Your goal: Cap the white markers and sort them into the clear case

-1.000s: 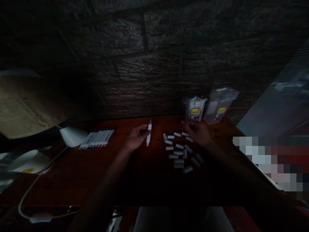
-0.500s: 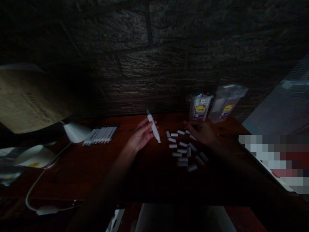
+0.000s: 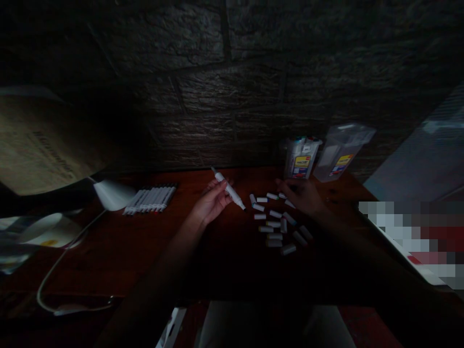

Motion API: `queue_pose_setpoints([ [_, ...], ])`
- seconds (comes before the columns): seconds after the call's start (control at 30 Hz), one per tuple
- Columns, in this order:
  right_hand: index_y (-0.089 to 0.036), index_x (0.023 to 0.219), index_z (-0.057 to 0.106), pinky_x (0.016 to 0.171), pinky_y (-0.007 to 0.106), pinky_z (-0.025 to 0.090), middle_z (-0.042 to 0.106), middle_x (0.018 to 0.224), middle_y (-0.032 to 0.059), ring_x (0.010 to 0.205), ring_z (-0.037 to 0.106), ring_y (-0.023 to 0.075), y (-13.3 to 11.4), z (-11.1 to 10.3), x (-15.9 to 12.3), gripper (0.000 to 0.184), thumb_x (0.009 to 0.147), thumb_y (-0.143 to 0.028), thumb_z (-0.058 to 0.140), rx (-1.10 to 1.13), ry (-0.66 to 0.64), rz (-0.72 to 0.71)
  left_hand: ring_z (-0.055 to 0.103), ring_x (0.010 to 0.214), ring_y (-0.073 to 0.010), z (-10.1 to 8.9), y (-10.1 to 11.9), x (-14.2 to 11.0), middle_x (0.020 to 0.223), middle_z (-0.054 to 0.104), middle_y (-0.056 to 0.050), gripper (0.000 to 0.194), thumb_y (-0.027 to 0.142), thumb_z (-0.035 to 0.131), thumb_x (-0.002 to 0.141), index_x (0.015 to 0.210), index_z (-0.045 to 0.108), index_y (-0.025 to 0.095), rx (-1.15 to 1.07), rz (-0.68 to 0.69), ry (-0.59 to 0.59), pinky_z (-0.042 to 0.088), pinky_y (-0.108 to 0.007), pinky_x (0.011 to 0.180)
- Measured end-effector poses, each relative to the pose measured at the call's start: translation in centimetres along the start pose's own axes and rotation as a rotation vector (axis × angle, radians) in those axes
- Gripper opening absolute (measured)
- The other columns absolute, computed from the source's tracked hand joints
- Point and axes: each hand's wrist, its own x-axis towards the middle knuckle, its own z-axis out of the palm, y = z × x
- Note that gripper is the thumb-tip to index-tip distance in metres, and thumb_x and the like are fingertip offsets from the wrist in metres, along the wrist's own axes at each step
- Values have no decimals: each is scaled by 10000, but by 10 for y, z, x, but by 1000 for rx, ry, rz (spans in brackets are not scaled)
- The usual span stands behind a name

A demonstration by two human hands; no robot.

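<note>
A white marker [image 3: 230,192] with bare ends is pinched between the thumb and fingers of my left hand [image 3: 210,205], slanting from upper left to lower right above the table. To its right, loose white marker caps [image 3: 276,214] lie scattered, some with coloured ends. My right hand [image 3: 303,194] hovers at the far edge of these caps, its fingers curled together. Dimness hides whether anything sits in the right fingers. A row of white markers [image 3: 151,198] lies side by side on the left.
Two clear plastic marker cases [image 3: 299,159] stand at the back right against the stone wall [image 3: 203,87]; the nearer one holds markers. At left are a lamp [image 3: 111,194], its white cable [image 3: 45,285], a paper cup [image 3: 54,231] and a brown paper bag [image 3: 43,140].
The marker in my left hand has tilted further over, its upper end swinging left and its lower end right. My right hand stays nearly in place by the caps.
</note>
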Motion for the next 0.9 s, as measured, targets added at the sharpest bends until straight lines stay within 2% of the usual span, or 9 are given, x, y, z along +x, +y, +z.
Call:
queue_pose_setpoints([
  [0.23,-186,649,692,521,264,392,637,571,23,542,561,144,1,0,0,516,907,-590,500,-4,-5,-5,672,657,-106,3,-2,1,771,718,-10,98,231,729,812,825,657,166,-34,-39,19,579,-224,663],
  [0.37,-188,643,693,512,266,388,628,555,19,516,548,140,-1,0,0,541,910,-606,477,-21,-26,9,656,647,-89,6,-1,0,734,688,24,149,182,778,751,783,633,172,-95,-43,15,556,-194,623],
  [0.57,-187,653,705,532,267,396,651,574,23,537,570,144,-2,-1,0,518,909,-586,496,-15,-11,-5,619,636,-75,5,-4,0,711,637,42,270,219,854,660,760,606,175,-111,-20,-36,530,-179,605],
  [0.9,-191,636,691,530,269,400,644,568,23,538,570,148,-4,-1,0,522,901,-595,493,-4,-4,4,617,692,-89,6,-5,-2,703,600,35,227,275,779,776,770,573,179,-17,-33,-11,526,-202,680],
])
